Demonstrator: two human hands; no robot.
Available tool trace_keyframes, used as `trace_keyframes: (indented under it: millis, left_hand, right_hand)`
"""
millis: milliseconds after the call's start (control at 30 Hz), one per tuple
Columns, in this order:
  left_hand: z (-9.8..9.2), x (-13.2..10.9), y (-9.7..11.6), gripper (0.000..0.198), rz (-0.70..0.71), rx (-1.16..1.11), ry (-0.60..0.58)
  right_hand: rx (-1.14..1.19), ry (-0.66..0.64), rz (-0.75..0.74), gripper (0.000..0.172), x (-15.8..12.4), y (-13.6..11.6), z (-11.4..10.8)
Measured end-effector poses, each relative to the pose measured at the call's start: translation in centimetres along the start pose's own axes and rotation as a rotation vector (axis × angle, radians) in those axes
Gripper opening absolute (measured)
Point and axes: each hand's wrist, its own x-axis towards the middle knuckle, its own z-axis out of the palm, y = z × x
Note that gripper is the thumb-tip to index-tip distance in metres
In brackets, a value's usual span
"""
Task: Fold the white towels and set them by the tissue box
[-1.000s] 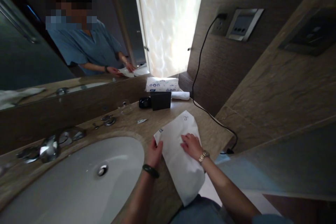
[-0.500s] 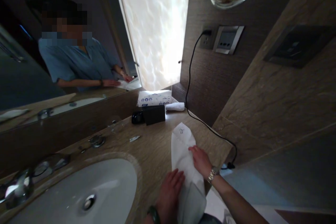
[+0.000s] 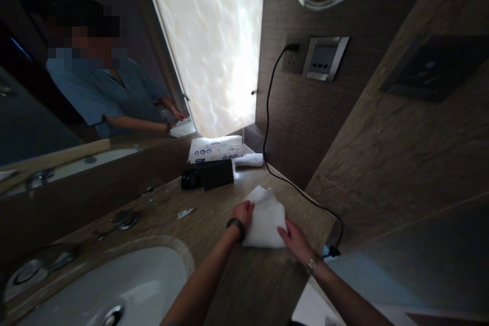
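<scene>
Location: stone worktop (image 3: 244, 285) beside a white basin (image 3: 126, 285), under a wall mirror (image 3: 76, 86).
Cloth: white folded cloth (image 3: 265, 219) lies flat on the worktop, right of the basin and in front of the dark box (image 3: 214, 174); it reads as folded over on itself, the far edge slightly raised.
Left hand: left hand (image 3: 243, 212) sits at the cloth's left edge, fingers curled onto the fabric, apparently pinning that side; whether it pinches a layer cannot be told.
Right hand: right hand (image 3: 295, 238) rests at the near right corner, fingers together and flat, pressing the fold down so it holds.
Surroundings: tissue pack (image 3: 216, 148) and a rolled white towel (image 3: 250, 160) stand against the back wall, well apart from the cloth; a black cable (image 3: 267, 127) runs from the wall socket (image 3: 291, 59) down past the worktop's right edge.
Reflection: the mirror shows the same person bent over the cloth.
</scene>
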Motion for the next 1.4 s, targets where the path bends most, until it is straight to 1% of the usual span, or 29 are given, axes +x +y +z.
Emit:
trace_keyframes:
  millis: [67, 100, 167, 233, 267, 300, 333, 367, 400, 433, 467, 533, 567, 633, 667, 733, 833, 867, 933, 1000, 1067, 1133, 1167, 1200, 1233, 1267, 1333, 1367, 1400]
  left_hand:
    - [0.4, 0.6, -0.2, 0.029, -0.02, 0.051, 0.012]
    - [0.6, 0.2, -0.4, 0.03, -0.034, 0.051, 0.021]
    - [1.0, -1.6, -1.0, 0.041, -0.055, -0.011, 0.076]
    - [1.4, -4.2, -1.6, 0.051, 0.011, -0.044, 0.203]
    - [1.7, -5.6, -1.9, 0.054, 0.083, -0.018, 0.25]
    - [1.9, -6.9, -2.2, 0.058, 0.167, 0.038, 0.257]
    - [2.2, -8.1, -2.4, 0.063, 0.244, 0.107, 0.212]
    - [2.4, -9.1, -2.6, 0.068, 0.298, 0.164, 0.132]
    - [2.4, -9.7, -2.7, 0.067, 0.323, 0.197, 0.05]
    - [2.3, -9.9, -2.8, 0.061, 0.327, 0.203, -0.015]
    - [2.1, -9.6, -2.9, 0.051, 0.304, 0.186, -0.046]
    - [1.2, -8.0, -2.7, 0.034, 0.187, 0.069, -0.065]
    - [0.7, -6.8, -2.5, 0.03, 0.113, 0.001, -0.074]
    - [0.0, -3.9, -1.9, 0.032, -0.033, -0.067, -0.091]
    - [-0.2, -2.5, -1.6, 0.032, -0.08, -0.056, -0.084]
    - [-0.2, -0.3, -1.2, 0.026, -0.108, 0.02, -0.059]
    - [-0.1, 0.7, -1.2, 0.023, -0.067, 0.079, -0.06]
    - [-0.1, 0.4, -1.4, 0.024, -0.048, 0.087, -0.07]
    - [-0.3, -0.8, -1.6, 0.031, -0.013, 0.083, -0.058]
    - [-0.2, -2.0, -1.6, 0.041, 0.08, 0.063, 0.041]
    - [0.1, -2.5, -1.3, 0.044, 0.215, 0.06, 0.144]
    - [0.7, -1.6, -0.7, 0.038, 0.278, 0.108, 0.183]
    - [0.9, -0.6, -0.5, 0.035, 0.257, 0.147, 0.184]
    - [1.1, 0.6, -0.3, 0.034, 0.219, 0.184, 0.19]
    - [1.1, 2.0, -0.1, 0.035, 0.177, 0.214, 0.203]
    - [1.0, 3.3, 0.1, 0.035, 0.135, 0.227, 0.216]
    - [0.6, 5.6, 0.2, 0.03, 0.067, 0.182, 0.226]
    - [0.3, 6.3, 0.2, 0.026, 0.045, 0.116, 0.234]
    - [0.1, 6.8, 0.1, 0.025, 0.037, 0.036, 0.255]
  right_hand:
    - [-0.166, 0.117, -0.02, 0.043, 0.5, -0.4, 0.8]
    - [-0.245, 0.165, -0.059, 0.045, 0.2, -0.6, 0.9]
    - [-0.374, 0.233, -0.167, 0.052, -0.9, -1.0, 0.8]
    - [-0.457, 0.216, -0.288, 0.052, -2.3, -1.1, 0.7]
    - [-0.47, 0.169, -0.337, 0.05, -2.9, -1.1, 0.7]
    - [-0.47, 0.112, -0.372, 0.049, -3.4, -1.0, 0.8]
    - [-0.462, 0.059, -0.389, 0.047, -3.5, -0.9, 0.8]
    - [-0.452, 0.016, -0.392, 0.046, -3.4, -0.9, 0.8]
    - [-0.44, -0.015, -0.384, 0.045, -2.8, -1.0, 0.7]
    - [-0.425, -0.042, -0.369, 0.044, -2.0, -1.1, 0.4]
    - [-0.406, -0.07, -0.348, 0.041, -0.8, -1.4, 0.1]
    - [-0.377, -0.149, -0.265, 0.031, 2.2, -2.3, -0.9]
    - [-0.378, -0.198, -0.202, 0.03, 3.8, -2.8, -1.5]
    - [-0.437, -0.268, -0.085, 0.039, 6.5, -3.8, -2.6]
    - [-0.492, -0.268, -0.065, 0.041, 7.3, -4.2, -2.9]
    - [-0.595, -0.172, -0.146, 0.035, 7.3, -4.5, -2.9]
    - [-0.623, 0.039, -0.433, 0.029, 4.7, -3.7, -1.3]
    - [-0.607, 0.068, -0.513, 0.029, 3.9, -3.1, -0.6]
    - [-0.588, 0.053, -0.567, 0.028, 3.5, -2.3, 0.4]
    - [-0.595, -0.034, -0.504, 0.027, 5.3, -2.5, 0.5]
    - [-0.615, -0.166, -0.355, 0.036, 8.5, -3.7, -0.1]
    - [-0.641, -0.282, -0.214, 0.048, 11.5, -5.2, -1.0]
    - [-0.661, -0.29, -0.193, 0.048, 12.3, -5.8, -1.3]
    - [-0.68, -0.25, -0.222, 0.045, 12.7, -6.1, -1.4]
    - [-0.693, -0.176, -0.3, 0.039, 12.5, -6.1, -1.2]
    - [-0.696, -0.086, -0.409, 0.035, 12.1, -5.8, -0.7]
    - [-0.67, 0.075, -0.604, 0.033, 11.1, -4.8, 0.5]
    - [-0.656, 0.118, -0.645, 0.033, 11.0, -4.3, 1.1]
    - [-0.654, 0.136, -0.643, 0.032, 11.3, -4.0, 1.6]
